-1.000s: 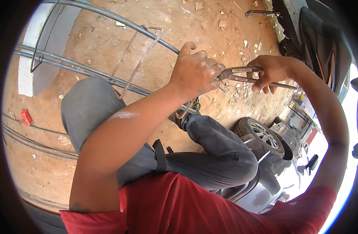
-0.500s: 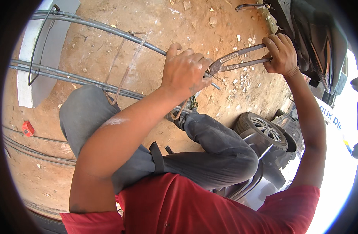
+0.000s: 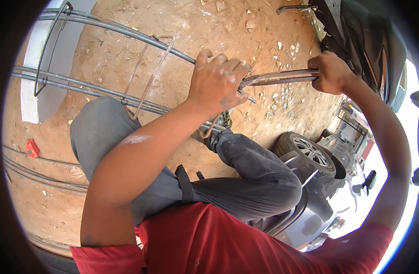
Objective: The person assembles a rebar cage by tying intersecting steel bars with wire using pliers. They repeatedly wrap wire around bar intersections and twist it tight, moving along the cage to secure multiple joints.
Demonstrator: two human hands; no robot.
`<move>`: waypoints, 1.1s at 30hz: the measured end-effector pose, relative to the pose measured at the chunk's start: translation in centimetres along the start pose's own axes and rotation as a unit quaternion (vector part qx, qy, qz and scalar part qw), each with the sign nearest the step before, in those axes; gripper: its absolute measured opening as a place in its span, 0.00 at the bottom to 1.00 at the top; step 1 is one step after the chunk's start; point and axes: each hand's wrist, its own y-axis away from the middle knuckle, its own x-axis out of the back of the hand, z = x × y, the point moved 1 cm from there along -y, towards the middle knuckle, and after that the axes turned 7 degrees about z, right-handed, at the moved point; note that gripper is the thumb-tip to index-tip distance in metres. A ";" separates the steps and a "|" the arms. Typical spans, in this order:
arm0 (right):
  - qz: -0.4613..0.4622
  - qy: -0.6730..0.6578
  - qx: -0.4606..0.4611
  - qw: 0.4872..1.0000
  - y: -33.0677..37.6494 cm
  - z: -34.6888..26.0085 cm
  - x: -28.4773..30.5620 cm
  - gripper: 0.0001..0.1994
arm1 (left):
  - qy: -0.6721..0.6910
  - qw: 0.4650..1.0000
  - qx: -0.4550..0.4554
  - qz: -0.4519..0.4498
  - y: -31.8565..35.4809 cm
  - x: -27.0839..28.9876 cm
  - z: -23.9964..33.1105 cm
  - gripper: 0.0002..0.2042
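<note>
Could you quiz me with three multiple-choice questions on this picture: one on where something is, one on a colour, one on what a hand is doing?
1. Where does the small red block lie?
A on the dirt ground at left
B on the car
C in a hand

2. What colour is the shirt?
A blue
B red
C white

3. What is the right hand doing?
A hanging open
B resting on a knee
C gripping the pincer handles

A: it sits on bare soil.
B: the cloth is red.
C: its fingers wrap the handles, while the left hand grips the rebar cage.

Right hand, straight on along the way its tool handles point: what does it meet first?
Most likely the left hand, which grips the rebar where the pincers held by the right hand end. Depth is unclear.
</note>
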 end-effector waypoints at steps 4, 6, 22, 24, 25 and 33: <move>-0.389 -0.246 -0.189 0.868 -1.3 0.7 0.1 0.11 | -0.016 0.999 -0.008 0.029 0.1 -0.1 0.0 0.25; -0.530 -0.357 -0.228 0.734 -1.3 0.5 -0.6 0.14 | -0.002 0.999 -0.018 0.029 0.1 -0.1 0.0 0.22; 0.280 0.109 0.071 0.951 4.4 -0.8 2.0 0.29 | 0.027 0.996 0.050 -0.064 -0.9 0.3 0.4 0.14; 0.359 0.100 0.097 0.923 4.8 -0.5 1.8 0.26 | 0.024 0.996 0.050 -0.070 -1.0 0.5 0.3 0.16; 0.371 0.101 0.115 0.916 4.9 -0.6 1.8 0.22 | 0.023 0.995 0.050 -0.082 -0.9 0.6 0.3 0.17; -0.283 -0.440 -0.176 0.834 6.8 -1.5 2.3 0.29 | 0.011 0.997 -0.010 -0.077 -0.3 0.9 0.2 0.34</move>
